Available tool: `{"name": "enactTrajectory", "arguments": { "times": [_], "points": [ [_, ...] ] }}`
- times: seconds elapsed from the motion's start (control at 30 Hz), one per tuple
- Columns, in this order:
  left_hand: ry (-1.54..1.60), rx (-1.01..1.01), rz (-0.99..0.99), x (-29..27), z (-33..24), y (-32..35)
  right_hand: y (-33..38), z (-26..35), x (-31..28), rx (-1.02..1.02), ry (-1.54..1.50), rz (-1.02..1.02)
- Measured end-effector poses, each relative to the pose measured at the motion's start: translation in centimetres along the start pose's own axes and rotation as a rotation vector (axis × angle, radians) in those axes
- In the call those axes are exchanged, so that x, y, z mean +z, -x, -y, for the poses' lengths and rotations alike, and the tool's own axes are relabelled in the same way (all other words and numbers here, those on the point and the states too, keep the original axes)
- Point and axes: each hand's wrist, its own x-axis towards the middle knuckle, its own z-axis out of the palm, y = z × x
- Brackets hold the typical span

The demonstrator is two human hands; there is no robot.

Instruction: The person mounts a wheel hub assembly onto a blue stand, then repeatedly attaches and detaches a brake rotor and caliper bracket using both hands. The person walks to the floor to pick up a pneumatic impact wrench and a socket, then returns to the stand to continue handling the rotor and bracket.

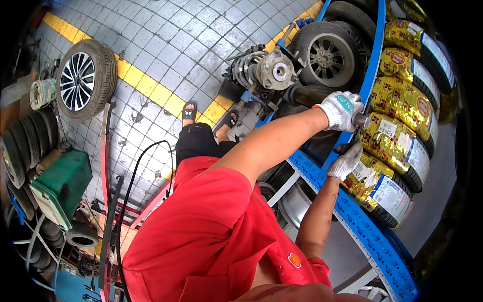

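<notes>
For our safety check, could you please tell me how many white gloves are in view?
2. One glove is on the left hand, the other on the right hand, lower in the picture. More may be hidden elsewhere.

A car workshop, as shown by wrapped tyres (395, 98), a blue rack (347, 214), a loose wheel (78, 80) and suspension parts (275, 70).

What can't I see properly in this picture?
All in the head view:
Metal cylinder: its inner end, behind the left hand.
Lower-right wheel: cut off by the bottom edge.
Gold-wrapped tyres: some tread, under the wrapping.
Small things, far lower left: too tiny to name.
</notes>
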Motion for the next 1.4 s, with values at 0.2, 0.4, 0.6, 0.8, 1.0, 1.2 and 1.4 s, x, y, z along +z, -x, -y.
{"name": "enactTrajectory", "arguments": {
  "times": [0.2,0.4,0.6,0.8,1.0,1.2,1.4],
  "points": [
    [0.064,0.022,-0.038,0.3,0.0,1.1,-12.7,-2.3,0.7,0.375,-0.443,0.001],
    [0.057,0.010,0.118,-0.4,-0.8,1.7,-16.2,12.3,10.1,-0.005,0.276,0.938],
    [-0.138,0.130,-0.179,1.7,2.8,-0.5,-2.9,12.8,8.9,-1.237,0.667,0.629],
    [0.040,0.069,-0.091,2.2,1.3,-0.2,-2.3,-0.9,-0.4,-1.133,0.492,0.076],
    [0.016,-0.015,0.019,-0.5,0.7,0.0,-9.0,-2.3,2.4,0.057,-0.390,-0.181],
    [0.017,-0.018,-0.077,1.2,1.4,-0.4,-19.0,8.9,6.9,0.270,0.046,0.693],
    [0.016,-0.022,0.142,0.8,0.4,-0.7,-11.1,11.5,8.1,-0.607,0.683,0.443]
  ]
}}
